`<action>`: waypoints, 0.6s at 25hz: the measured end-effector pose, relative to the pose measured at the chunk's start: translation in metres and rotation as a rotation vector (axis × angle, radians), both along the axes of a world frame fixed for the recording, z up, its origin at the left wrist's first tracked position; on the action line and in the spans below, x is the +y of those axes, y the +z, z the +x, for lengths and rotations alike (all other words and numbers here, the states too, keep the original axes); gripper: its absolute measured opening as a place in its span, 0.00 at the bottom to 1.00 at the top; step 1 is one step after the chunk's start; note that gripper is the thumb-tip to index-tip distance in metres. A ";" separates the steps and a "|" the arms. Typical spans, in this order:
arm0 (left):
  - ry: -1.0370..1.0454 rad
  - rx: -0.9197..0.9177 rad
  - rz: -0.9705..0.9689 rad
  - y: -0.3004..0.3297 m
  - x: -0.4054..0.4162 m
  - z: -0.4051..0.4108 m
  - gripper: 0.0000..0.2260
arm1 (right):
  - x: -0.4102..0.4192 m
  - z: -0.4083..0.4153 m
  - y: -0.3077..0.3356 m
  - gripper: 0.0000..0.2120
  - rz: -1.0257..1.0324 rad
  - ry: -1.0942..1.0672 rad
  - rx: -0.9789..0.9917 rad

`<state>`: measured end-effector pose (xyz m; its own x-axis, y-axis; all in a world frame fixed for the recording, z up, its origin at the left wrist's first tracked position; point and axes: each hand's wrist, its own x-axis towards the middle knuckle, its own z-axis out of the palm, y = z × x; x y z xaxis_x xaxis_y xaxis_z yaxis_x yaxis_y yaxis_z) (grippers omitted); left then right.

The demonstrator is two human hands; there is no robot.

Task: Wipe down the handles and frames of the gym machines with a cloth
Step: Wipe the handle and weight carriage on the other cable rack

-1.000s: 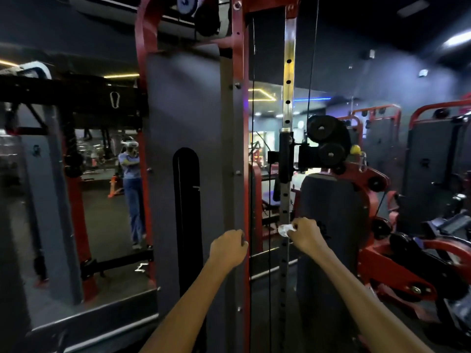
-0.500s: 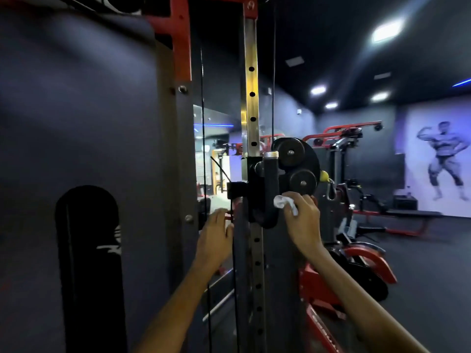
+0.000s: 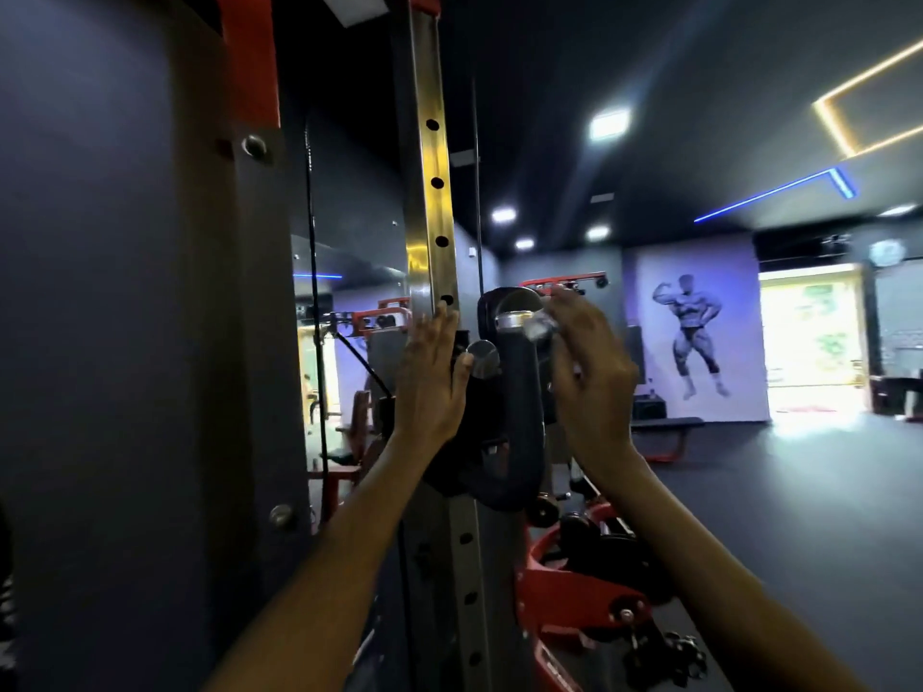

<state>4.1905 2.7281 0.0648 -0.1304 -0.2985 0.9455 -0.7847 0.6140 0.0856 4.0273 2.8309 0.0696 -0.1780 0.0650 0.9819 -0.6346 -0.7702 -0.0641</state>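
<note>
A steel upright with holes [image 3: 430, 202] runs up the middle of a cable machine. A black pulley carriage with a curved black handle [image 3: 519, 417] sits on it at hand height. My left hand [image 3: 429, 377] lies flat with straight fingers against the upright and the carriage's left side, beside a round metal knob [image 3: 483, 358]. My right hand [image 3: 589, 372] is raised at the carriage's right side and pinches a small pale cloth [image 3: 538, 326], blurred by motion, against the handle's silver top [image 3: 514, 319].
A tall grey shroud panel [image 3: 125, 342] with a red frame [image 3: 247, 52] fills the left. Red and black machine parts [image 3: 589, 581] sit low right of the upright. Dark open floor [image 3: 799, 491] stretches right toward a wall mural [image 3: 694, 337] and a bright doorway [image 3: 811, 342].
The view has closed in on the carriage. My left hand rose from the grey frame to the upright and carriage. My right hand moved the cloth up from the handle's side to its top.
</note>
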 end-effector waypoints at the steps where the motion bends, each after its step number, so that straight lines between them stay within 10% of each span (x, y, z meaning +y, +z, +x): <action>1: -0.032 -0.006 -0.015 0.000 -0.008 -0.003 0.30 | -0.001 0.003 -0.003 0.18 0.024 -0.035 0.127; 7: -0.229 0.070 -0.054 -0.012 -0.032 -0.010 0.33 | 0.011 -0.002 -0.095 0.20 0.188 -0.220 0.378; 15: -0.279 0.203 -0.010 -0.018 -0.044 -0.010 0.32 | 0.002 0.008 -0.048 0.28 0.250 -0.404 0.378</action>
